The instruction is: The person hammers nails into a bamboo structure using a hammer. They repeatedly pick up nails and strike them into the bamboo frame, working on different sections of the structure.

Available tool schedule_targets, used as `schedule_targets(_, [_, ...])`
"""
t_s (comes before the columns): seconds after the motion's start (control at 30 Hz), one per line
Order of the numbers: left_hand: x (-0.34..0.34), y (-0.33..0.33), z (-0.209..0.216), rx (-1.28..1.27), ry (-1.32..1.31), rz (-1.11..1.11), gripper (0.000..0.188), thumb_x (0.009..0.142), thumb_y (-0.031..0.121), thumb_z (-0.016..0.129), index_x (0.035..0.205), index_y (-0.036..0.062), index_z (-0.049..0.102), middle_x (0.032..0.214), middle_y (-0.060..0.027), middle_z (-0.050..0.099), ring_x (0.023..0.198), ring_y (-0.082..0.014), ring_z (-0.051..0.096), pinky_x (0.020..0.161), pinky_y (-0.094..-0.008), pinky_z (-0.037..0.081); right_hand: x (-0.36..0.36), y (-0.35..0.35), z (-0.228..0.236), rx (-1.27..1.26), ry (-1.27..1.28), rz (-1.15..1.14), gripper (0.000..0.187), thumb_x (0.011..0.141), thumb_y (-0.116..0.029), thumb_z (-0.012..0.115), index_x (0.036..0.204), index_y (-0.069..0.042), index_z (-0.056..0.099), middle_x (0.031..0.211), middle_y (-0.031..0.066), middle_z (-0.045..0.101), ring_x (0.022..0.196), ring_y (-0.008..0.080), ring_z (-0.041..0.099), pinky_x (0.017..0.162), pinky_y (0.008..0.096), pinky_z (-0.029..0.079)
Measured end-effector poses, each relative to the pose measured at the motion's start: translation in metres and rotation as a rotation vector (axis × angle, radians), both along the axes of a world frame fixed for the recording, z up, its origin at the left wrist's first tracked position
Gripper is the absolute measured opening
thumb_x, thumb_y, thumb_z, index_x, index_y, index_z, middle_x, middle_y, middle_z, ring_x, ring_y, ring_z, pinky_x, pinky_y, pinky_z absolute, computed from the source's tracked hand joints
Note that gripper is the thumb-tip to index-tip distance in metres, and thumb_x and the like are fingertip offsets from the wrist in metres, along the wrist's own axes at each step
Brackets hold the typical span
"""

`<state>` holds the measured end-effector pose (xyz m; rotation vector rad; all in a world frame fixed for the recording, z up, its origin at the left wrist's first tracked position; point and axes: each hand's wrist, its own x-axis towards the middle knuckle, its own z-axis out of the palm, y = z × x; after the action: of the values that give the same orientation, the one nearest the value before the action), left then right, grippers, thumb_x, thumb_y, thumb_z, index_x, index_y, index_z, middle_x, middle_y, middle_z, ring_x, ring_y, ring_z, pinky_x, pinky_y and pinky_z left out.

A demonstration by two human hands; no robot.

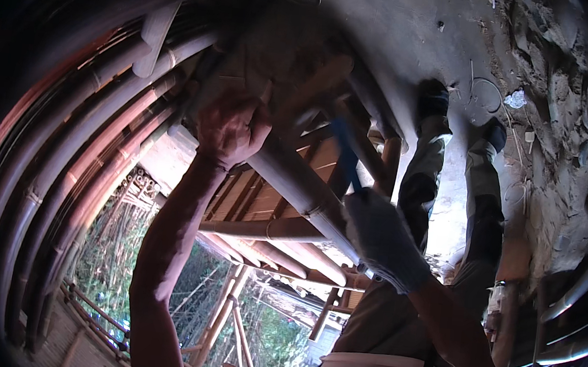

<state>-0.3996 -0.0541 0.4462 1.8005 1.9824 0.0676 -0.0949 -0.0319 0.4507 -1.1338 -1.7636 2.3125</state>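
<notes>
My bare left hand [232, 128] is closed near the upper end of a thick bamboo pole [298, 180]. Deep shadow hides what its fingers grip. In a pale glove, my right hand [383, 236] is wrapped round the handle of what looks like a hammer [346, 153]. Its blue shaft slants up and left from the glove, and its head is smeared by motion. Below both hands, the pole belongs to a bamboo frame with crossbars and slats [268, 227]. A short blurred bamboo piece [323, 79] lies in the shadow beyond my left hand.
Long curved bamboo poles [35, 192] line the left side. My legs [420, 175] stand right of the frame on a grey floor [389, 29]. A rough earth or rock bank [542, 138], loose thin strips and a crumpled clear scrap [515, 98] are at the right.
</notes>
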Motion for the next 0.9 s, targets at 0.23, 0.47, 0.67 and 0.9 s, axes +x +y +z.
schedule_targets(0.23, [0.002,0.006,-0.011,0.007,-0.054,0.0,0.009,0.082,0.015,0.064,0.074,0.0099,0.067,0.08,-0.0104,0.066,0.077,-0.0318,0.064,0.071,-0.044,0.053,-0.014,0.008,0.015,-0.612,-0.155,-0.239,0.028,0.101,-0.028,0.054,0.087,-0.004,0.055,0.056,0.0043,0.047,0.05,0.0197,0.056,0.049,0.0334,0.047])
schedule_targets(0.47, [-0.004,0.0,-0.017,0.179,0.064,-0.16,0.008,0.078,0.01,0.069,0.084,0.0097,0.064,0.08,-0.0075,0.065,0.067,-0.0266,0.064,0.061,-0.0379,0.055,-0.012,-0.017,-0.005,-0.19,-0.131,0.072,0.025,0.098,-0.028,0.057,0.09,-0.004,0.057,0.056,0.0001,0.048,0.05,0.0113,0.053,0.046,0.0291,0.042])
schedule_targets(0.67, [0.0,-0.008,-0.025,0.169,0.076,-0.077,0.014,0.083,0.021,0.072,0.091,0.011,0.069,0.096,-0.0069,0.069,0.087,-0.026,0.068,0.073,-0.0372,0.056,-0.004,-0.03,-0.01,-0.083,-0.002,0.023,0.016,0.096,-0.017,0.056,0.087,-0.004,0.053,0.066,0.0045,0.054,0.055,0.0215,0.059,0.047,0.0357,0.044])
schedule_targets(0.9, [0.092,0.049,-0.015,0.22,0.323,-0.131,0.04,0.086,0.013,0.068,0.125,0.0078,0.062,0.106,-0.0144,0.066,0.101,-0.0318,0.063,0.091,-0.0458,0.052,0.107,0.005,0.051,-1.162,-0.255,-0.436,0.022,0.104,-0.026,0.049,0.089,-0.011,0.05,0.058,-0.0043,0.038,0.04,0.0086,0.035,0.038,0.0287,0.031])
